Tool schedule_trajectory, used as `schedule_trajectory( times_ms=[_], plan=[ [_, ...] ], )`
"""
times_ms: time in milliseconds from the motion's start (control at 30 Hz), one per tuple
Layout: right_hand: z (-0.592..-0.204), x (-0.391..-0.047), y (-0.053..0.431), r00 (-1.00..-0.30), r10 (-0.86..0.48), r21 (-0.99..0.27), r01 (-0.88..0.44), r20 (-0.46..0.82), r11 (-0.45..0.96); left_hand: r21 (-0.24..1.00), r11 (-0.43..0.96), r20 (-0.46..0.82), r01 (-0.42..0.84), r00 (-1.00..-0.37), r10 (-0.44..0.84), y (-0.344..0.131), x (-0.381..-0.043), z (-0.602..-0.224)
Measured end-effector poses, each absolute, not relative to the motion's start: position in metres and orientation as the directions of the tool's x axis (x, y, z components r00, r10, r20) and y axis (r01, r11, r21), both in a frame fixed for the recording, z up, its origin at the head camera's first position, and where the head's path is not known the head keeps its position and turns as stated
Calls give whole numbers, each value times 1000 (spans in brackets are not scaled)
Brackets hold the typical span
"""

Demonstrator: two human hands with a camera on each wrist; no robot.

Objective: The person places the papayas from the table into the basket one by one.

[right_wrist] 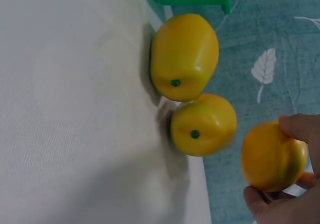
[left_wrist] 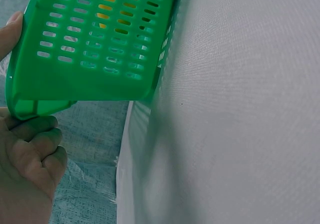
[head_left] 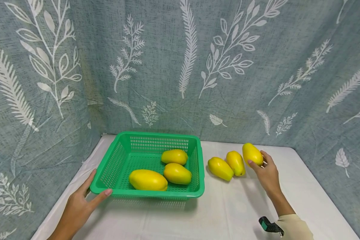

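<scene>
A green plastic basket (head_left: pixel 150 193) with slotted sides stands on the left part of the table, holding 3 yellow papayas, the largest papaya (head_left: pixel 148 180) near its front wall. My left hand (head_left: pixel 79 208) grips the basket's front left corner, thumb on the front rim and fingers at the left side; in the left wrist view the fingers curl by the rim. Over the table's right side, my right hand (head_left: pixel 267 171) holds a yellow papaya (head_left: pixel 252 155) between thumb and fingers. Just left of it lie two more, a papaya (head_left: pixel 235 163) and another papaya (head_left: pixel 220 168), each with a green stem spot in the right wrist view.
A white cloth covers the table (head_left: pixel 228 213). Behind it and along both sides hangs a blue-grey curtain (head_left: pixel 165 66) with white leaf prints. A dark strap-like device (head_left: pixel 270 225) sits by the right sleeve (head_left: pixel 295 226).
</scene>
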State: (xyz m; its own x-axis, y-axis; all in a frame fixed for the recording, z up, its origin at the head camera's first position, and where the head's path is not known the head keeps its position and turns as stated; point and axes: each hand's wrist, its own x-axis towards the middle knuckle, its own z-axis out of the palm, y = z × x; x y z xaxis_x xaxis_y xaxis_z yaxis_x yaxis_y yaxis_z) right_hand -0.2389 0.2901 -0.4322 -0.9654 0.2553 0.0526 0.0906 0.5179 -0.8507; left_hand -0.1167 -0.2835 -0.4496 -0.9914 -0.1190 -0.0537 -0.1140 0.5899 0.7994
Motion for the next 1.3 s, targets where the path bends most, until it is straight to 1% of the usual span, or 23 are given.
schedule_trajectory(
  times_ms=[600,800,1300],
  plan=[
    [-421,-235,281,-972,226,-880,45,72,473,795,598,-41,-105,-992,-119,-282,-117,-448],
    [-420,-234,278,-972,222,-879,34,82,475,791,601,-50,-116,-991,-126,-282,-117,-449],
    [-416,-230,269,-975,191,-882,-9,112,471,797,598,-19,-86,-993,-118,-283,-117,-451]
  ],
)
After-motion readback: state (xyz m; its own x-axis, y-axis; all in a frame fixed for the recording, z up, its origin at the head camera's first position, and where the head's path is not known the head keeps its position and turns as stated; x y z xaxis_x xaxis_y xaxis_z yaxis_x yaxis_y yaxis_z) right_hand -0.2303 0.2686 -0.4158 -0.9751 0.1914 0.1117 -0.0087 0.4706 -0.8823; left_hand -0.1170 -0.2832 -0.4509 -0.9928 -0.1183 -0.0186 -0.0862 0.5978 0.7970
